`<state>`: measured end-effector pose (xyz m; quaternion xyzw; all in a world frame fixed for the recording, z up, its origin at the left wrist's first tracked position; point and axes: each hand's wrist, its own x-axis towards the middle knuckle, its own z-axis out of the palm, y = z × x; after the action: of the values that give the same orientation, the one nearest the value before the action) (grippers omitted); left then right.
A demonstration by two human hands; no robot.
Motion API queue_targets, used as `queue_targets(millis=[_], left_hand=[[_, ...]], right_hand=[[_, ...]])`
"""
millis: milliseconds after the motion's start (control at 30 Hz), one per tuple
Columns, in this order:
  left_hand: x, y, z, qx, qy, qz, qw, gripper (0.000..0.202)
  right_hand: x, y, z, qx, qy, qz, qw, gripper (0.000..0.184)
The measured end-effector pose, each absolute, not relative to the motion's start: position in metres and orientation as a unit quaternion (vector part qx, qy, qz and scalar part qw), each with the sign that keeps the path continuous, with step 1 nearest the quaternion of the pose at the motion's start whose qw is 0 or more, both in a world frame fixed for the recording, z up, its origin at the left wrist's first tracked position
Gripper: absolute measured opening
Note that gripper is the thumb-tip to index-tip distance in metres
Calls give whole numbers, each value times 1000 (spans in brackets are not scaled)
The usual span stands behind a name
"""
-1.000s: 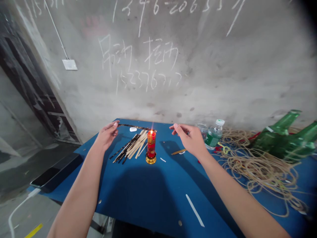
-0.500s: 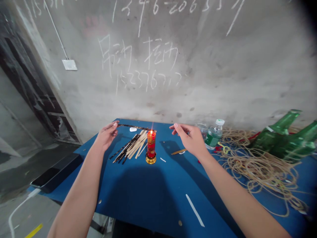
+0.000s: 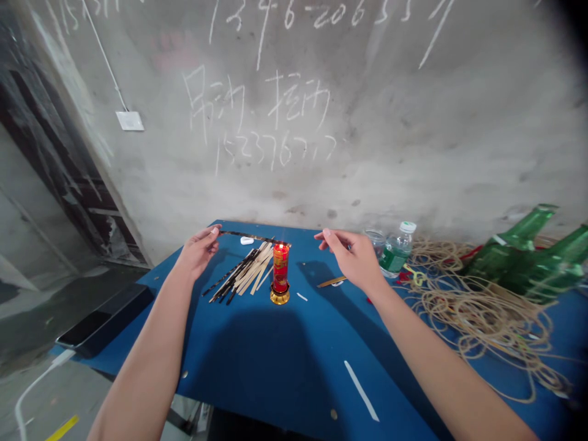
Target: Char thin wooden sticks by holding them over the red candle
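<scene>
My left hand [image 3: 198,252] pinches one end of a thin, dark, scorched-looking wooden strip [image 3: 245,235]. The strip reaches right, and its far end lies at the flame on top of a red candle [image 3: 280,269], which stands upright on a gold base. Whether the strip touches the candle's rim I cannot tell. To the right of the candle my right hand [image 3: 351,252] hovers above the table with loosely bent fingers and nothing visible in them. Left of the candle lies a fanned pile of thin strips [image 3: 243,272], some pale and some blackened.
The blue table [image 3: 257,367] stands against a concrete wall. On the right are a green-labelled plastic bottle [image 3: 397,250], a clear jar [image 3: 375,240], tangled cord [image 3: 482,324] and green glass bottles [image 3: 514,236]. A black box [image 3: 105,318] with a cable sits at the left edge.
The strip's far end has dipped slightly at the candle top, and the flame shows smaller now. Both hands have stayed nearly still.
</scene>
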<state>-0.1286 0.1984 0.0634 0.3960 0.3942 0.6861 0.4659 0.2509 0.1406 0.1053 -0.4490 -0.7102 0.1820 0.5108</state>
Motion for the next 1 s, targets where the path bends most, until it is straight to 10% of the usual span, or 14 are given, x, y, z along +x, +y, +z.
queue_targets(millis=[1000], left_hand=[[-142, 202, 59, 384, 394, 693, 466, 44]], right_hand=[[253, 139, 107, -447, -709, 187, 513, 50]])
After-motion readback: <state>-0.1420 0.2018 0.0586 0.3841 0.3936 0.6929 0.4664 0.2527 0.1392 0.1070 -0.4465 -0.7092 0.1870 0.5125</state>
